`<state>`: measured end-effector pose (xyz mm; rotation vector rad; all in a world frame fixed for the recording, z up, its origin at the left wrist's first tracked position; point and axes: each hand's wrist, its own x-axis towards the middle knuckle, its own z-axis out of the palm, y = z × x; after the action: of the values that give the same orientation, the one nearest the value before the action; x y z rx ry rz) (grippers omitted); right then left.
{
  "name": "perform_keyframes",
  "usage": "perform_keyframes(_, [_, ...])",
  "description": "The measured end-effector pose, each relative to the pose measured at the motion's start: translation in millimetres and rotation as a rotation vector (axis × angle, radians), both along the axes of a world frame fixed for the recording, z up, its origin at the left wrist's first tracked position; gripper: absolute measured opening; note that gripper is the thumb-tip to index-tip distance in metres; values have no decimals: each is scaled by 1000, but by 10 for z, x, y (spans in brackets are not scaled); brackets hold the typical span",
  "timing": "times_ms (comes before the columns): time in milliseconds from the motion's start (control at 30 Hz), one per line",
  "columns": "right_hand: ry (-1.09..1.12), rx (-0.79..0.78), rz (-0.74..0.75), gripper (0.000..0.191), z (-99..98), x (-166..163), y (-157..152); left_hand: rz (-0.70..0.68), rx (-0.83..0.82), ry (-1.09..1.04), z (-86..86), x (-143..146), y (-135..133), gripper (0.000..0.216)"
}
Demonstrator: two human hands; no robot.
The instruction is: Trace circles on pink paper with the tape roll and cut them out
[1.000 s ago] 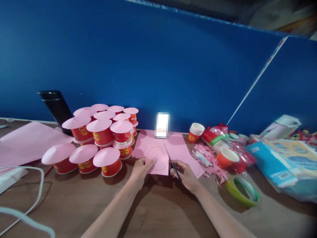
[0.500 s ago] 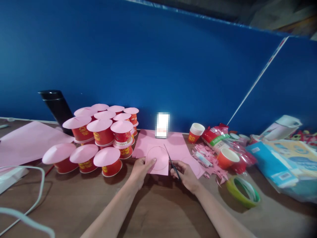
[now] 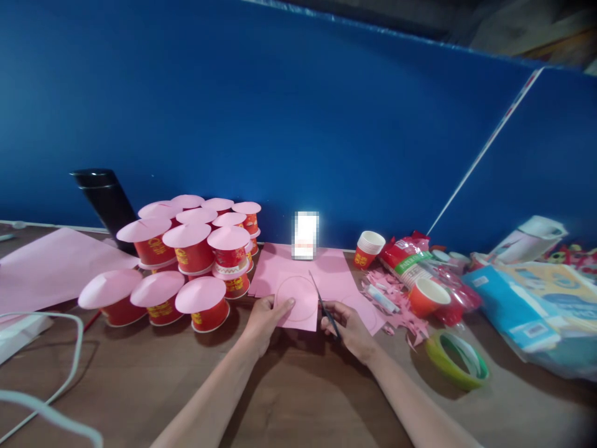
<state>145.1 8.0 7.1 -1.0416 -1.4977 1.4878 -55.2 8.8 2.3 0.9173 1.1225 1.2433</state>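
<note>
A square piece of pink paper (image 3: 303, 314) with a drawn circle is pinched in my left hand (image 3: 262, 322), thumb on top and fingers beneath. My right hand (image 3: 347, 326) is closed around a pair of dark scissors (image 3: 330, 316), whose tips point away from me along the paper's right edge. I cannot tell whether the blades touch the paper. Behind them lie larger pink sheets (image 3: 329, 267) on the table. To my right, another pink piece (image 3: 364, 311) with a drawn curve rests beside paper scraps (image 3: 405, 320).
Several red paper cups (image 3: 191, 258) topped with pink cones stand at left, near a black bottle (image 3: 105, 202). On the right are stacked cups (image 3: 369, 249), an orange-red cup (image 3: 429, 297), a tape roll (image 3: 459, 361) and a blue package (image 3: 515, 308). A white cable (image 3: 77, 361) loops at left.
Almost nothing differs. Both hands keep their hold on the paper and scissors; only a very slight shift of the view shows.
</note>
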Motion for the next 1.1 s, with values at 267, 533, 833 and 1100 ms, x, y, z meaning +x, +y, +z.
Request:
perform_keyframes(267, [8,1,-11,41,-26,6,2,-3,12,6,9,-1,-4,38])
perform_keyframes(533, [-9,12,-6,44,-39,29,18,-19,-1,-29,17,-11,2,38])
perform_keyframes(833, [-7,16,1,44,-36,41,19,-17,-20,-54,45,-11,-4,40])
perform_keyframes(1100, [30,-17,-120,44,3,-26,23,28,-82,-365,111,-1,-10,36])
